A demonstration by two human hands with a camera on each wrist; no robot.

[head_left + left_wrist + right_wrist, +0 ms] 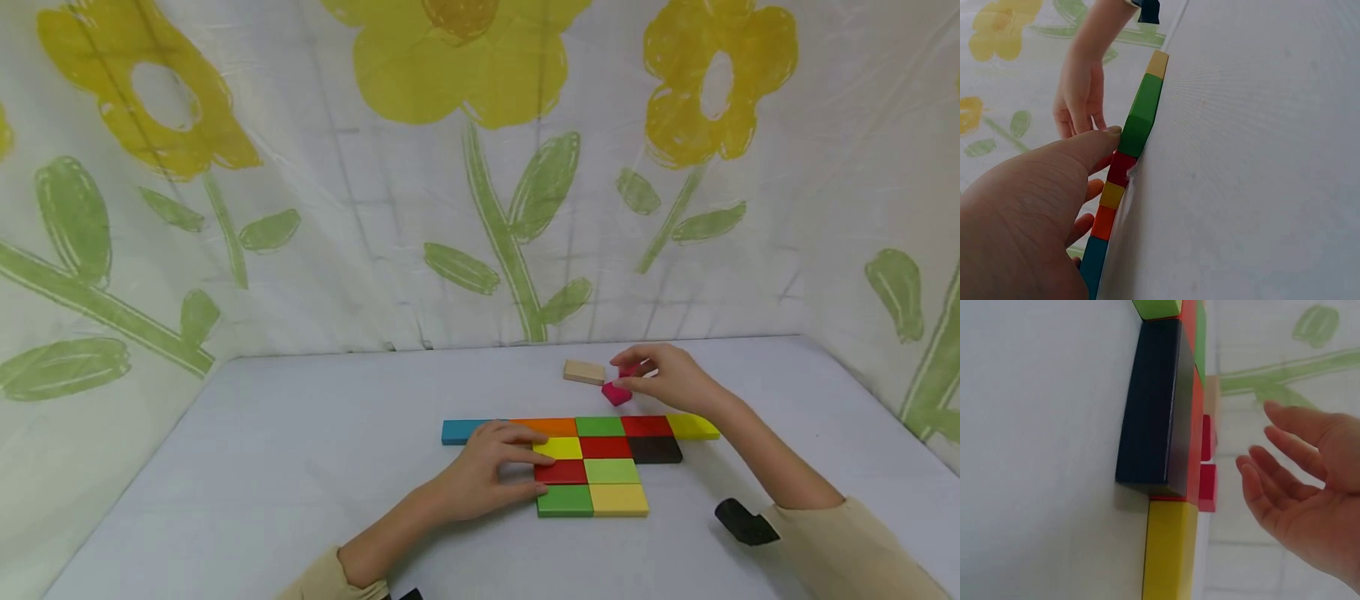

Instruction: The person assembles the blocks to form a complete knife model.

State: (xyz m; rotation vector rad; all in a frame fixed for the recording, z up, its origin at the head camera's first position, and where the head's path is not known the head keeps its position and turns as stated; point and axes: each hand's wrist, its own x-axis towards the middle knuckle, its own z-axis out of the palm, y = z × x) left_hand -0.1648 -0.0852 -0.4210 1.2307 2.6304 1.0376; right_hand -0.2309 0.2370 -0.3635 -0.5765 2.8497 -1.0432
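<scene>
Flat coloured blocks form a joined pattern on the table, with a long top row and shorter rows below. My left hand [487, 475] lies along the pattern's left side, fingertips touching the yellow block [561, 448], the dark red block [562, 472] and the green block [564, 501]. In the left wrist view its thumb presses the edge of the green block [1141, 115]. Behind the top row, my right hand [675, 379] hovers over two small pink blocks [617, 394]. The right wrist view shows this hand [1310, 481] with loosely bent fingers, apart from the pink blocks [1207, 487].
A plain wooden block [583, 372] lies left of the pink ones. The top row runs from a blue block [457, 432] to a yellow block [693, 427], with a black block [656, 450] below. A flower-painted curtain [360, 275] hangs behind the white table [300, 467].
</scene>
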